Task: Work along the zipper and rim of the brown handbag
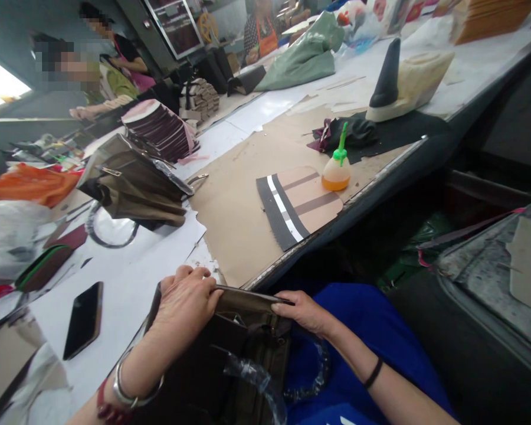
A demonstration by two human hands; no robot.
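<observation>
A dark brown handbag (pixel 194 348) rests against the table's near edge and over my lap, its mouth toward me. My left hand (pixel 188 295) pinches the upper rim of the bag near its left corner. At the right end of that same rim, my right hand (pixel 303 310) grips the edge between thumb and fingers. Plastic film wraps the bag's curved handle (pixel 256 375), which hangs in front. The bag's inside is mostly in shadow.
Left of me lie a black phone (pixel 83 321) and another brown bag (pixel 137 183). Ahead are a striped panel (pixel 301 203), a glue bottle (pixel 336 171) with orange liquid and an iron-shaped block (pixel 407 82). Stacked pieces (pixel 159 130) stand farther back. People work across the table.
</observation>
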